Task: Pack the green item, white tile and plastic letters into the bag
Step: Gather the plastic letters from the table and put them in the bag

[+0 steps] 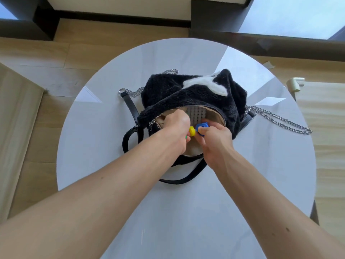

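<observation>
A black furry bag point(168, 92) with a white patch lies unzipped in the middle of the round white table point(97, 146), its beige lining showing. A white studded tile point(198, 113) stands inside against the back of the opening. Both hands are at the bag's mouth. My left hand point(175, 129) is closed around a yellow plastic letter point(192, 131), with a bit of green showing under its fingers. My right hand point(214, 137) pinches a blue plastic letter point(202, 127) just over the opening. The green item itself is hidden.
Black leather straps point(130, 107) and silver chains point(280, 122) trail from the bag across the table to the left, right and front. Wooden floor surrounds the table; a pale bench corner point(296, 84) stands at the right.
</observation>
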A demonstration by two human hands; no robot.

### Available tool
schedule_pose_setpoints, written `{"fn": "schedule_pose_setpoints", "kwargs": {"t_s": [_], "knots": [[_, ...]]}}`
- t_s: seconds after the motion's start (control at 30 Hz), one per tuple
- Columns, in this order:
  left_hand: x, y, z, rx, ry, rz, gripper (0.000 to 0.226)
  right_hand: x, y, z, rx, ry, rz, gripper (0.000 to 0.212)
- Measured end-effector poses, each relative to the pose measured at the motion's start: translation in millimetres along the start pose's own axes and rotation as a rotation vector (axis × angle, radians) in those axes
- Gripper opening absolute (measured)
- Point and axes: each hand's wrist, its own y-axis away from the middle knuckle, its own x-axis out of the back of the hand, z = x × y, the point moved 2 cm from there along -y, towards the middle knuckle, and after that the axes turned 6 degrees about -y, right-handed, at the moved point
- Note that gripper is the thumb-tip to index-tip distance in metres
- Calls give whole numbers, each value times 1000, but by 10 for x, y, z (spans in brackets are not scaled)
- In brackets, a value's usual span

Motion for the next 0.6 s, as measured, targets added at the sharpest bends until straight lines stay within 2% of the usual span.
{"fn": "schedule_pose_setpoints", "kwargs": {"t_s": [0.2,0.33,0.4,0.5,0.6], "knots": [[-71,-11,-10,-1,122,50,28,-108,-73,-81,4,119,-96,45],[-61,56,-2,-28,145,-19,33,-129,-43,-189,-34,207,-135,33],[-41,70,-9,-29,123,-72,32,-112,-16,-212,35,320,-244,44],[13,133,-6,-47,90,-160,17,-22,68,-222,145,442,-382,54],[62,182,-17,-103,-3,-211,15,105,123,-219,235,542,-432,47]]}}
